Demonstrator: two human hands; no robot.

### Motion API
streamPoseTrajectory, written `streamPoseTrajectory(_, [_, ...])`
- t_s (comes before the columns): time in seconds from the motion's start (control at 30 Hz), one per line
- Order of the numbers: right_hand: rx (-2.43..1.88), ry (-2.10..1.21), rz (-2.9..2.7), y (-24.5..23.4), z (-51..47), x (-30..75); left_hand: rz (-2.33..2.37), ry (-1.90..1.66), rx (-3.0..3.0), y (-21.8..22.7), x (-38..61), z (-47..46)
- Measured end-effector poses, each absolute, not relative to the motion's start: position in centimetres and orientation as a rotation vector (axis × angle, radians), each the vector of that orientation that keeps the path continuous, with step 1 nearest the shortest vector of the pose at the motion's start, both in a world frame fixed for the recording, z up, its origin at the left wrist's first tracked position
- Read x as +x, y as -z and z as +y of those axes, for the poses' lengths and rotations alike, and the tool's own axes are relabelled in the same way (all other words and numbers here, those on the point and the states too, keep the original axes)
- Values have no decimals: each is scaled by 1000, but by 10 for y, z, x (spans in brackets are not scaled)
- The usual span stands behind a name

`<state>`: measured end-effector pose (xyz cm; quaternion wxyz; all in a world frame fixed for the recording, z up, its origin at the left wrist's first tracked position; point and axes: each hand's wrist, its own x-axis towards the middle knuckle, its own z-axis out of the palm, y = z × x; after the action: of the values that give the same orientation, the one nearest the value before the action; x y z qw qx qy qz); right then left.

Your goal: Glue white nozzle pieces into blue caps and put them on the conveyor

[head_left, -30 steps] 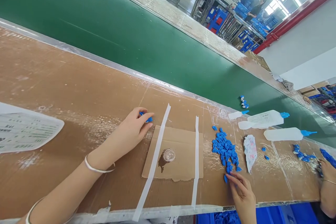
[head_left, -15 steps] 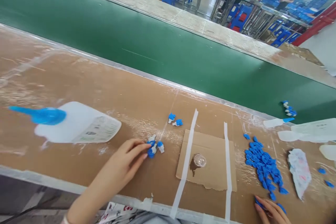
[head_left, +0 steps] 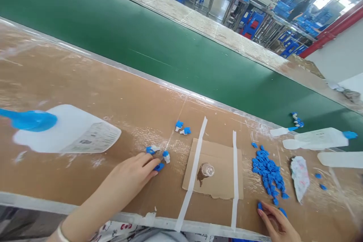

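Far left: one large white squeeze bottle (head_left: 68, 132), blue nozzle pointing left, printed label, lying on the brown tabletop (head_left: 136, 98). Next, left hand (head_left: 138, 172), one pale bangle (head_left: 61, 234) at its wrist; thumb and index fingertips touch one blue piece (head_left: 159, 167), low on the tabletop. Cannot tell if they grip it or only rest against it. Around that hand, four blue-and-white pieces (head_left: 166, 156): one just beyond the fingers, one right beside, two near each other farther back. Each looks small, blue at one end, whitish at the other.

Middle: one cardboard sheet (head_left: 218, 187), torn lower edge, two white tape strips (head_left: 235, 177) running across it. One clear round cup (head_left: 207, 169) on it, dark wet-looking patch beside.

Right of that: one pile of blue pieces (head_left: 268, 170), small, matte, curled, too overlapped to count. Right hand (head_left: 278, 221) below the pile, thumb and index pinching one blue bit (head_left: 259, 205); one more lies just behind the fingers.

Then one small white bottle (head_left: 279, 132), blue tip; one crumpled white tissue (head_left: 300, 177), pinkish marks; two larger bottles (head_left: 317, 138); two loose blue pieces (head_left: 318, 176). Behind, one blue-and-white cluster (head_left: 297, 120) on the green belt (head_left: 170, 53).
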<state>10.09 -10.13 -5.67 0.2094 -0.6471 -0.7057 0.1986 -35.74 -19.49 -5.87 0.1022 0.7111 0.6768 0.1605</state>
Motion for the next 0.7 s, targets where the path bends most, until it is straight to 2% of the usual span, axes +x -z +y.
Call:
streamPoseTrajectory(0.27, [-1832, -415, -1887, 56, -111, 85, 1878, -673, 2250, 63, -358, -185])
streamPoseTrajectory(0.53, [-1794, -366, -1928, 48, -105, 80, 1938, -656, 2254, 70, -355, -185])
streamPoseTrajectory(0.7, [-1749, -346, -1959, 42, -105, 63, 1865, -784, 2077, 68, -351, -190])
